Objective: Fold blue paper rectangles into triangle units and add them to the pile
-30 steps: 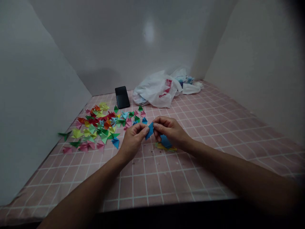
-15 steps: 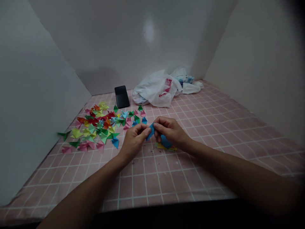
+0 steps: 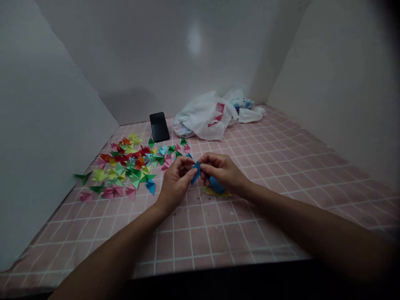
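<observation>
Well, I'm pinching a blue folded paper triangle (image 3: 196, 173) at centre frame, my left grip (image 3: 176, 181) and right grip (image 3: 222, 171) clamped on it from either side, seemingly to keep its folds steady. A second blue piece (image 3: 216, 185) is lying just under my right grip, while many-coloured paper triangles (image 3: 125, 164) are spreading toward the left, leaving open pink checked cloth (image 3: 200, 237) nearer me and rightward.

- The left hand (image 3: 176, 182) and right hand (image 3: 221, 171) pinch a blue paper triangle (image 3: 196, 172).
- Many bright paper triangles (image 3: 125, 166) lie on a pink checked cloth (image 3: 265, 175).
- A black phone (image 3: 159, 127) and a white plastic bag (image 3: 203, 121) sit farther back.
</observation>
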Available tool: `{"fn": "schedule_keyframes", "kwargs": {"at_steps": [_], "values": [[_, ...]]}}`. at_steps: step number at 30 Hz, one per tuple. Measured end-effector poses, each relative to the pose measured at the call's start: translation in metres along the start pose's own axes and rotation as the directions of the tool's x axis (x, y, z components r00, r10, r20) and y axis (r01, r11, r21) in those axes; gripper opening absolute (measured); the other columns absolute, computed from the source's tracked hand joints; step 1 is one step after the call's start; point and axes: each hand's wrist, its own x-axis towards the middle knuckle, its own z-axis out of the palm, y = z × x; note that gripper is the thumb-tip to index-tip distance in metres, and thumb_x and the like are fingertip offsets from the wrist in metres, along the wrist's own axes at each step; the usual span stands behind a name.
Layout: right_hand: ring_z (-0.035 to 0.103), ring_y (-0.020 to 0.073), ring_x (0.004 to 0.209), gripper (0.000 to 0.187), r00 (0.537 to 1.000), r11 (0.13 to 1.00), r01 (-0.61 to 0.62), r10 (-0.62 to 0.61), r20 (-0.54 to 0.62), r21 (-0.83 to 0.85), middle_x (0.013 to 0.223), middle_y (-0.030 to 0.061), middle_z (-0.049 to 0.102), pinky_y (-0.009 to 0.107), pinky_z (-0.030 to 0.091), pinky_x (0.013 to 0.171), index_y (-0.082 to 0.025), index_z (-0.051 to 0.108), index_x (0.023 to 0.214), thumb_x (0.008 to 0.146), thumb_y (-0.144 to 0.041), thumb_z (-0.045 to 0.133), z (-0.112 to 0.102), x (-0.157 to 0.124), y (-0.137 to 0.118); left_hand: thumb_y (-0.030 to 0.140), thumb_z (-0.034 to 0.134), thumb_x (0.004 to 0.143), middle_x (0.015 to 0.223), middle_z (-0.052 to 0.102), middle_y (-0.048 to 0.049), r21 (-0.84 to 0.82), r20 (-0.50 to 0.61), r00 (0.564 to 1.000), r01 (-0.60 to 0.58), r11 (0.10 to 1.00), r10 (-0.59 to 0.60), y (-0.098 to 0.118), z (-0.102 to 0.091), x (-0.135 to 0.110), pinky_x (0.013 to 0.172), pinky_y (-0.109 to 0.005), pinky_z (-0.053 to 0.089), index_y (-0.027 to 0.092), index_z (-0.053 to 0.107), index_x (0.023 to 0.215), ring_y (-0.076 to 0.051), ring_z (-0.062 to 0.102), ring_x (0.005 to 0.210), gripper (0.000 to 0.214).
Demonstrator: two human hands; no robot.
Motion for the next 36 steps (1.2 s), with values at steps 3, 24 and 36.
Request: {"fn": "schedule_keyframes", "kwargs": {"at_steps": [3,24,36], "values": [[0.057,0.0083,0.045,0.013,1.000,0.999,0.001,-0.002,-0.010,-0.049,0.060,-0.0045,0.062,0.020,0.048,0.046,-0.018,0.059,0.083,0.083,-0.030,0.065,0.0006,-0.0003,-0.0010,0.024,0.073,0.078,0.079,0.062,0.0017,0.019,-0.014,1.000,-0.007,1.000,0.007,-0.0001,0.0001,0.0002,0.061,-0.022,0.046,0.019,0.060,0.089,-0.011,0.058,0.068,0.017],[0.054,0.0080,0.044,0.008,0.993,0.981,0.041,-0.061,-0.102,-0.190,0.059,-0.0047,0.059,0.019,0.042,0.042,-0.019,0.057,0.077,0.081,-0.026,0.059,0.0077,-0.0019,0.0012,0.024,0.073,0.078,0.077,0.063,0.0016,0.032,-0.063,0.998,-0.028,0.999,0.030,0.0011,-0.0005,-0.0003,0.067,-0.024,0.050,0.019,0.063,0.083,-0.012,0.059,0.071,0.012],[0.054,0.0082,0.046,0.007,0.988,0.973,0.066,-0.095,-0.123,-0.222,0.060,-0.0044,0.059,0.020,0.042,0.043,-0.019,0.058,0.078,0.083,-0.025,0.058,0.0076,-0.0023,0.0008,0.025,0.073,0.081,0.081,0.064,0.0001,0.015,-0.047,0.999,-0.019,1.000,0.020,0.0006,0.0009,-0.0022,0.070,-0.024,0.051,0.018,0.064,0.087,-0.013,0.061,0.075,0.013]]}}
